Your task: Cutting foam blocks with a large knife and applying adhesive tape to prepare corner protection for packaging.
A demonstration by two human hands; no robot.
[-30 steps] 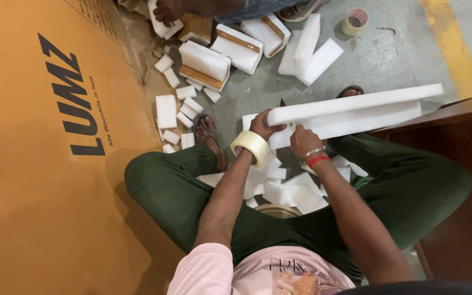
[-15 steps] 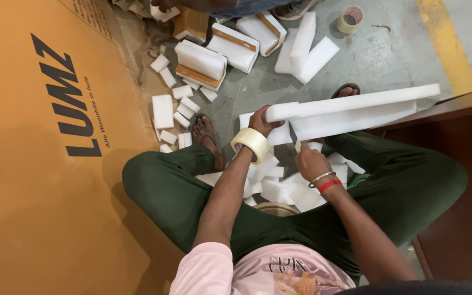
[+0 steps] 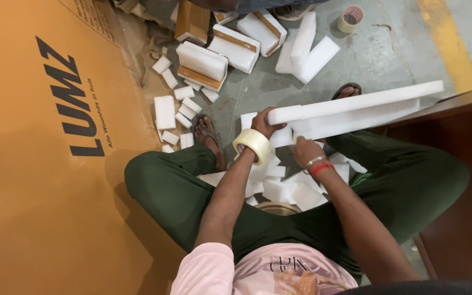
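I sit on the floor in green trousers, looking down at my lap. My left hand (image 3: 263, 123) grips the near end of a long white foam strip (image 3: 356, 102) that reaches to the right. A roll of clear tape (image 3: 252, 144) hangs around my left wrist. My right hand (image 3: 305, 149), with bangles at the wrist, touches a second long foam strip (image 3: 367, 120) lying just under the first. Several short white foam offcuts (image 3: 290, 188) are heaped on the floor between my legs.
A large tan cardboard sheet (image 3: 34, 164) fills the left side. Foam blocks and foam-wrapped wooden pieces (image 3: 214, 54) lie scattered on the grey floor ahead, with another tape roll (image 3: 350, 18) at the back. A dark brown wooden panel (image 3: 460, 207) stands to my right.
My right hand dropped towards the foam pile between my legs, then came back up to the lower strip. The left hand has kept its hold on the upper strip.
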